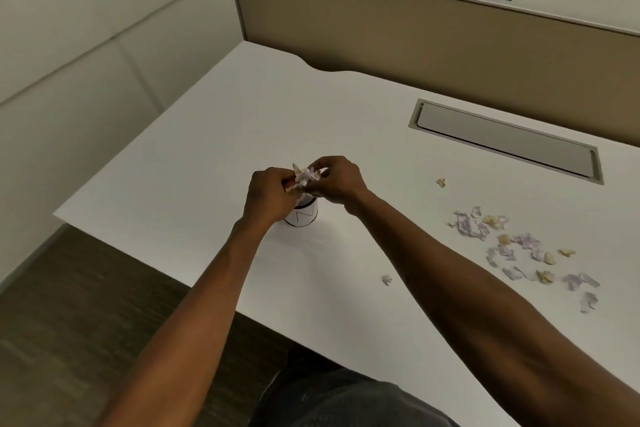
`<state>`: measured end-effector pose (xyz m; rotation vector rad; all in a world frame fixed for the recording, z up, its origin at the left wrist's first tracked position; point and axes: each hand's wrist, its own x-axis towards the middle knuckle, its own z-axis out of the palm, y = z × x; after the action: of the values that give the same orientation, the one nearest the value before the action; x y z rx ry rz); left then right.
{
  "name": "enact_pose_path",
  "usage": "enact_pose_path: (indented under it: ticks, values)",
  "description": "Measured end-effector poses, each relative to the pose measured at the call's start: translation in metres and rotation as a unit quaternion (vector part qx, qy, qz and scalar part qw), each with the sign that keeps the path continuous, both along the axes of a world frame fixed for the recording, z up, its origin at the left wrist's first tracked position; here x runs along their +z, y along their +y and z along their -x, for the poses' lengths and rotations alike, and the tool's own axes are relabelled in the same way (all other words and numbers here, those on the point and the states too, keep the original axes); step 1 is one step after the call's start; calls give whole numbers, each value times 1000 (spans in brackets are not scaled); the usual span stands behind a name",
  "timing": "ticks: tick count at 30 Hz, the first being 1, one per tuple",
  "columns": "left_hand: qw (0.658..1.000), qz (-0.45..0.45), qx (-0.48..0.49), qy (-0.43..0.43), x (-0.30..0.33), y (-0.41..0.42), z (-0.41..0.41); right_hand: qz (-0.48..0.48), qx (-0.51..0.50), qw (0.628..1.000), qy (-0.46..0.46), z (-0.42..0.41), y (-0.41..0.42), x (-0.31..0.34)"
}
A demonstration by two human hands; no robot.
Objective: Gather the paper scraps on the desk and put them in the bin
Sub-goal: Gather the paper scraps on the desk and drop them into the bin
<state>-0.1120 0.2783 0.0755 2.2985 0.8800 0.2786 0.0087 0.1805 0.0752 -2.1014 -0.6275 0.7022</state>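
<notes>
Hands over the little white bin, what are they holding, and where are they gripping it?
Both the left hand and right hand pinch a bunch of crumpled lilac and yellowish paper scraps by its sides, just above the small white cylindrical bin.

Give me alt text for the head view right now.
Both hands, left and right, hold a wad of scraps just above a small white bin on the desk. A loose pile of scraps lies on the desk to the right.
</notes>
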Motion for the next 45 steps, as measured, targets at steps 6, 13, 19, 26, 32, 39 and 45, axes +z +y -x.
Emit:
enact_pose_path:
  ticks: [6, 13, 19, 26, 32, 39, 45]
  values:
    - [999, -39, -15, 3, -6, -2, 2, 55, 84, 983, -154, 3, 9, 2]
    - [999, -35, 12, -17, -5, 3, 6, 60, 122, 978, -160, 7, 13, 2]
    - [998, -32, -1, -58, -16, -5, 10, -10, 77, 987, -141, 8, -2, -5]
    - [981, -35, -72, -179, -38, -58, 4, -69, -77, 988, -114, 20, -91, -35]
    - [976, 89, -194, 47, -90, -112, 5, 35, -199, 971, -131, 44, -212, -94]
    - [972, 99, -199, 75, -110, -160, -11, 151, -160, 963, -158, 16, -258, -106]
    - [969, 59, -234, 56, -120, -180, -26, 207, 15, 950, -235, 25, -244, -110]
